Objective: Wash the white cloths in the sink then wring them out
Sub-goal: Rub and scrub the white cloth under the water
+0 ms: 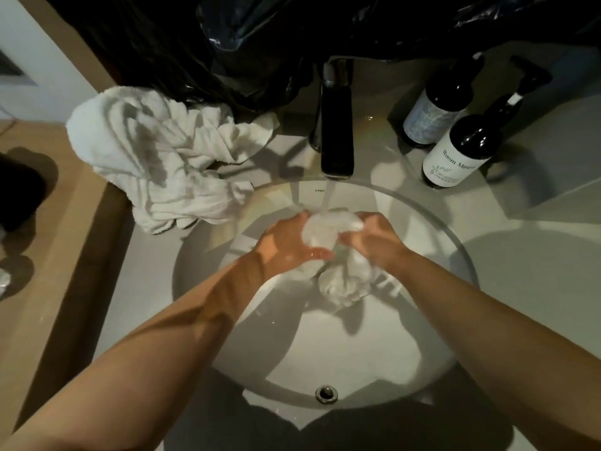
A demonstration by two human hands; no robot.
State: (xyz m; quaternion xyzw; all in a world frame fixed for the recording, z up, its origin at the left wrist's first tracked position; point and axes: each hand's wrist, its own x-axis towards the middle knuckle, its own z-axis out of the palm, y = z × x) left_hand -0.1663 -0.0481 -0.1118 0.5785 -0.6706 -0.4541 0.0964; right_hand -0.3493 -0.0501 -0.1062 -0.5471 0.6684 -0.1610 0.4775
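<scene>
A bunched wet white cloth (338,281) hangs between my hands over the round white sink (325,346), right under the water running from the dark tap (337,138). My left hand (289,244) grips the cloth's left side with the thumb across its front. From the right, my right hand (377,239) pinches its upper part, fingers curled into the fabric. The cloth's lower end dangles below both hands. A heap of more white cloths (156,154) lies on the counter left of the tap, partly over the sink's rim.
Two dark pump bottles (461,148) stand on the counter to the right of the tap. A black plastic bag (227,43) fills the back. A wooden ledge (65,239) runs along the left. The sink's overflow hole (326,393) sits at its near wall.
</scene>
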